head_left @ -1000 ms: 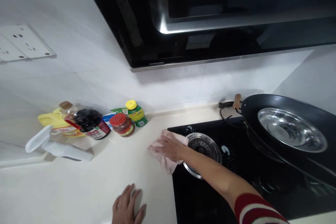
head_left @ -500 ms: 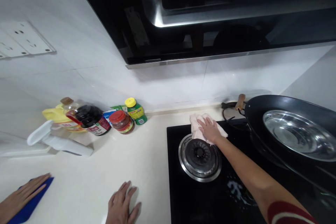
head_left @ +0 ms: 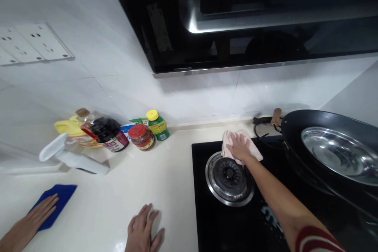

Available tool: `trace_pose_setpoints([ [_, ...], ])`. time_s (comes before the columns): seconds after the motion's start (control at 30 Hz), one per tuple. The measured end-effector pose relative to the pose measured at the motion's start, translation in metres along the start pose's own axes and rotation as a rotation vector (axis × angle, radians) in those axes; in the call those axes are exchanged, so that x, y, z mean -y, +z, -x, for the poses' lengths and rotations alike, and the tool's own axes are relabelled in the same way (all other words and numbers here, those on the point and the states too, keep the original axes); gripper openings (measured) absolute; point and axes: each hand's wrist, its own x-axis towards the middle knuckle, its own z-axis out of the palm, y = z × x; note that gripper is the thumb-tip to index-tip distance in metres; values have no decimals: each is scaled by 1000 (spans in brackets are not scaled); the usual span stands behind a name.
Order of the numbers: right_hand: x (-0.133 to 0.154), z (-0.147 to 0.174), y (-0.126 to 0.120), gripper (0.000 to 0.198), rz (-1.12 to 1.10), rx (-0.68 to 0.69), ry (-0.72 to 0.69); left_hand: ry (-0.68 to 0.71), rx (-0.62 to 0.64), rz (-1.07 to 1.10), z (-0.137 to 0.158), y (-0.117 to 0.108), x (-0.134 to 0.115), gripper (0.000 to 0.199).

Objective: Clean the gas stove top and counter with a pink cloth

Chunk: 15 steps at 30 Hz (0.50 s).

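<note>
1. Right hand point(head_left: 238, 146): fingers spread, palm pressed flat on the pink cloth point(head_left: 254, 150); nothing pinched.
2. Pink cloth: lies at the back edge of the black hob point(head_left: 224, 224), just behind the burner point(head_left: 229, 178), partly over the counter point(head_left: 165, 173).
3. Left hand point(head_left: 143, 232): flat on the counter, fingers apart, holding nothing.
4. Another person's hand point(head_left: 28, 222), lower left: rests on a blue cloth point(head_left: 63, 197).
5. Wok point(head_left: 298, 141), right of the pink cloth, holds a steel bowl point(head_left: 339, 153); its handle point(head_left: 276, 116) points toward the wall.
6. Foam point(head_left: 270, 214) lies on the hob beside the forearm.
7. Along the wall, left: red-lidded jar point(head_left: 142, 137), yellow-capped jar point(head_left: 158, 125), dark jar point(head_left: 108, 134), yellow bottle point(head_left: 71, 130), white spray bottle point(head_left: 73, 157) lying down.
8. Hood point(head_left: 236, 19) overhangs the hob; sockets point(head_left: 35, 43) on the wall.
</note>
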Motion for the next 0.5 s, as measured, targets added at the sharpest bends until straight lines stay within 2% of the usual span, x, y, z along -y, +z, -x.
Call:
trace_pose_setpoints([
  [0.13, 78, -7, 3, 80, -37, 40, -168, -13, 32, -13, 1, 2, 2, 45],
  [0.2, 121, 2, 10, 80, -62, 27, -264, -21, 52, -14, 1, 1, 2, 45],
  [0.27, 156, 18, 17, 83, -82, -9, -301, -23, 59, -10, 1, 1, 3, 46],
  [0.37, 183, 50, 26, 89, -117, -83, -285, -17, 48, -5, 1, 1, 4, 46],
  [0.5, 188, 103, 39, 81, -154, -197, -340, -28, 47, 10, 0, 3, 6, 47],
])
